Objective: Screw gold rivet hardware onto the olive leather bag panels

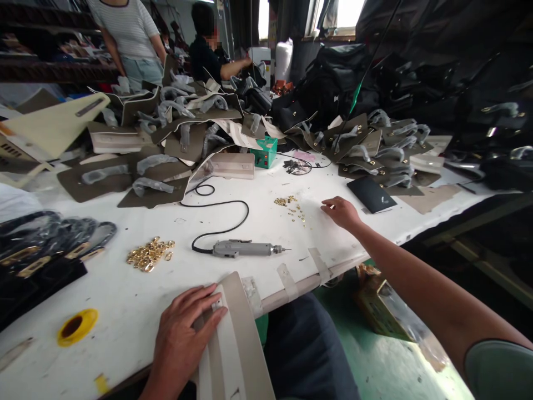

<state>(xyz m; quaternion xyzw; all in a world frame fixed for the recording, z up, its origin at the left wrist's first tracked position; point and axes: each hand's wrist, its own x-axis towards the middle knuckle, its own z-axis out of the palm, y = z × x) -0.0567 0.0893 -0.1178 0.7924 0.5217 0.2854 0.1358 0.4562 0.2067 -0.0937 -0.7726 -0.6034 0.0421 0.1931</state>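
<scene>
L hand (pixel 183 328) flat on beige panel (pixel 241 333); R hand (pixel 343 212) outstretched, curled nr gold bits (pixel 286 201), can't tell grip.

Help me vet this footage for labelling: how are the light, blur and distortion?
Head view: windows blown out to white; head view: black bags sunk in dark; head view: left hand, panel and screwdriver fairly sharp; head view: gold pieces near the right hand too small for fine detail; head view: black handles at far left soft and stretched.
</scene>
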